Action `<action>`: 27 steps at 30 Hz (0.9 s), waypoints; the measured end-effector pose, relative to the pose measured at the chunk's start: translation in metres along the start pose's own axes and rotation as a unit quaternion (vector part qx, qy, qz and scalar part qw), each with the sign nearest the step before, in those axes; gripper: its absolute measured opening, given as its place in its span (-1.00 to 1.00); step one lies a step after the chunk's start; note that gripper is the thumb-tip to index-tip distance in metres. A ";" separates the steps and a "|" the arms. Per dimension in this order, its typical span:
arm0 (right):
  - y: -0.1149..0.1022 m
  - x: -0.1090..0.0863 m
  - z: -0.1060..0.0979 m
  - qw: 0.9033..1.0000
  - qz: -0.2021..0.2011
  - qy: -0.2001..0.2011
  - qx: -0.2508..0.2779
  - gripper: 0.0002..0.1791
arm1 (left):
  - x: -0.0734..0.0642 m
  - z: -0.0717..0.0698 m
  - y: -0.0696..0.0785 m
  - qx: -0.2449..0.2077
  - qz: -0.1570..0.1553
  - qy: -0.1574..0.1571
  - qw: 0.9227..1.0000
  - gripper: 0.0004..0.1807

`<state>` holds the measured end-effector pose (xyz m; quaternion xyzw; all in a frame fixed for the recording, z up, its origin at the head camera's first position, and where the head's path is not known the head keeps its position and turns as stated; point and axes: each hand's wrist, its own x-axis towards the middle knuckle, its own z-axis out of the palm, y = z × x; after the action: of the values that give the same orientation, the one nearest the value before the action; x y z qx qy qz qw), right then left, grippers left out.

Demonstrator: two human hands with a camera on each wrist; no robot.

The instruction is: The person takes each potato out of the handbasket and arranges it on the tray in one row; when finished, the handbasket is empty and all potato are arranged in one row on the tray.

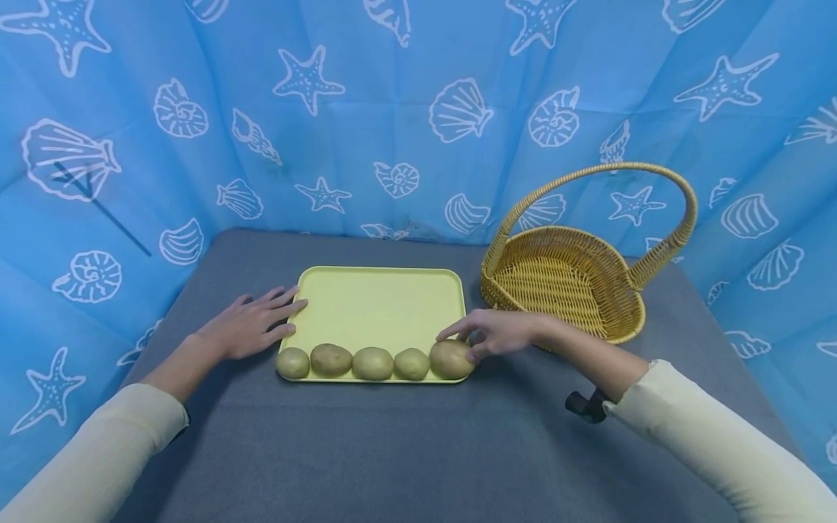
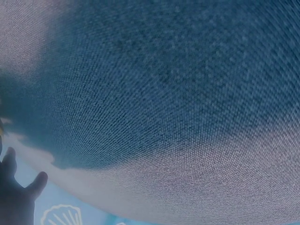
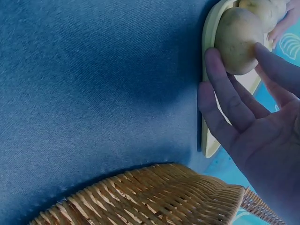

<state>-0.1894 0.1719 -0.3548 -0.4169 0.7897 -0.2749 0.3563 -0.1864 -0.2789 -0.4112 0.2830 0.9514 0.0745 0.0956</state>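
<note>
Several potatoes stand in a row along the near edge of a pale yellow tray (image 1: 379,301). At the row's right end, my right hand (image 1: 500,333) holds the largest potato (image 1: 451,359) between thumb and fingers. In the right wrist view, the fingertips meet this potato (image 3: 239,40) at its sides. My left hand (image 1: 251,323) lies at the tray's left edge with fingers spread, the fingertips over the rim. Close by it is the leftmost potato (image 1: 292,363). Only part of the left hand (image 2: 16,192) shows in the left wrist view, at the lower left corner.
A wicker basket (image 1: 556,287) with a tall arched handle stands right of the tray, just beyond my right forearm. Grey cloth (image 1: 366,450) covers the table. A blue curtain (image 1: 392,109) with shell and starfish prints hangs behind.
</note>
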 end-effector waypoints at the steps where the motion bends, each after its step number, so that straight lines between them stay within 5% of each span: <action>1: 0.001 0.000 0.000 1.000 0.003 0.002 -0.002 -0.39 | 0.000 0.000 0.000 0.000 0.000 0.000 1.000 -0.36; 12: -0.007 -0.015 0.001 0.999 0.045 0.017 -0.016 -0.42 | -0.002 0.000 -0.001 0.025 0.000 -0.011 1.000 -0.36; 27: -0.022 -0.141 -0.045 0.982 0.137 0.128 -0.026 -0.50 | -0.021 -0.012 -0.012 0.030 -0.031 -0.004 0.999 -0.33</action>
<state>-0.1586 0.2878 -0.2646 -0.2750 0.8854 -0.2543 0.2753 -0.1778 -0.3013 -0.3988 0.2565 0.9611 0.0422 0.0932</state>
